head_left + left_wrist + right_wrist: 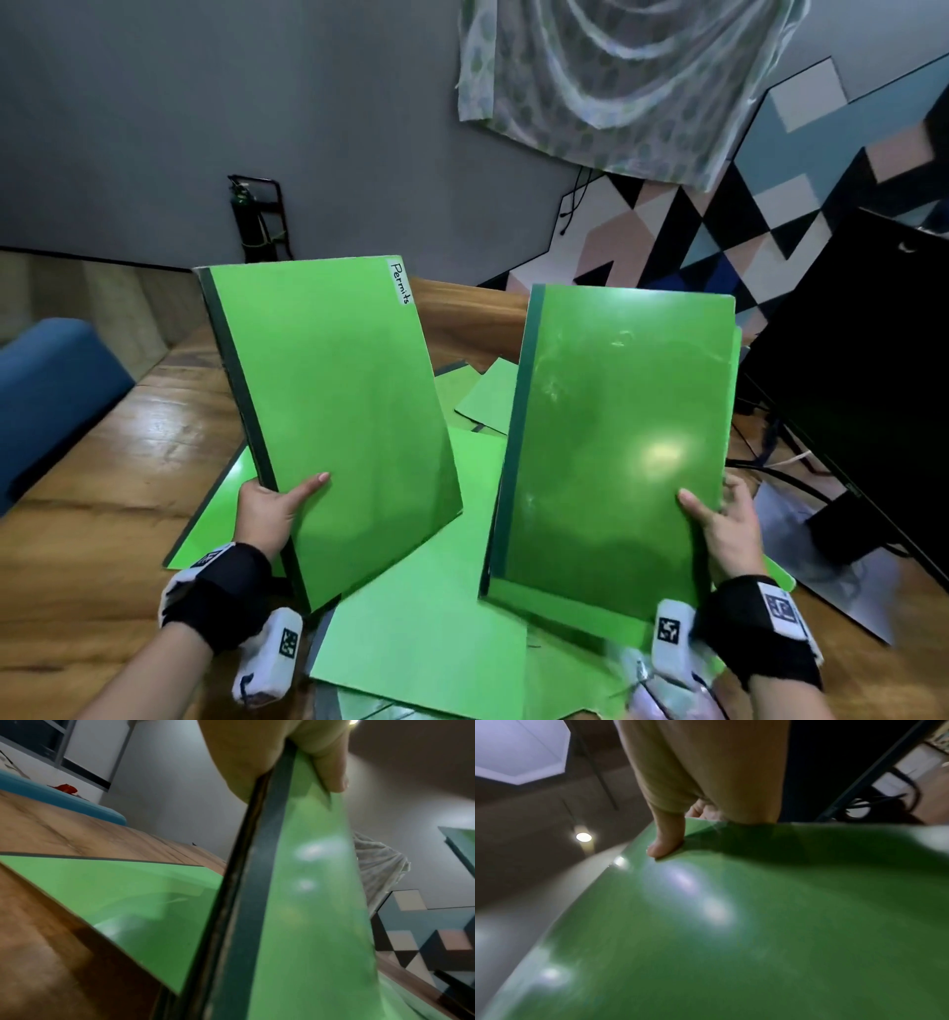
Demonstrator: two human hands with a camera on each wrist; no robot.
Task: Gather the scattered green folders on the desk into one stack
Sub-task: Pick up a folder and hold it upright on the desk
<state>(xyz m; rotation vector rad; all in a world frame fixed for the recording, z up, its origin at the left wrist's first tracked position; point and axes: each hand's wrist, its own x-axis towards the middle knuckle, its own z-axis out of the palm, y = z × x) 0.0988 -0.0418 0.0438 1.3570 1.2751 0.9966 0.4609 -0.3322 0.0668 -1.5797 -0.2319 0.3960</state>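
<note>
My left hand [280,501] grips a green folder [334,411] labelled "Permits" by its dark spine, thumb on the front cover, holding it tilted above the desk. In the left wrist view the same folder [303,902] runs up to the left hand [282,756], pinched between thumb and fingers. My right hand [719,519] holds a glossy darker green folder [616,442] by its right edge, thumb on the cover. The right wrist view shows that folder [731,933] under the thumb of the right hand [670,833]. Several green folders [426,616] lie overlapped on the desk below.
The wooden desk [102,514] extends left and back. A black monitor [873,370] on its stand sits at the right, with cables beside it. A blue chair [46,390] is at the far left. A patterned wall panel [719,216] is behind.
</note>
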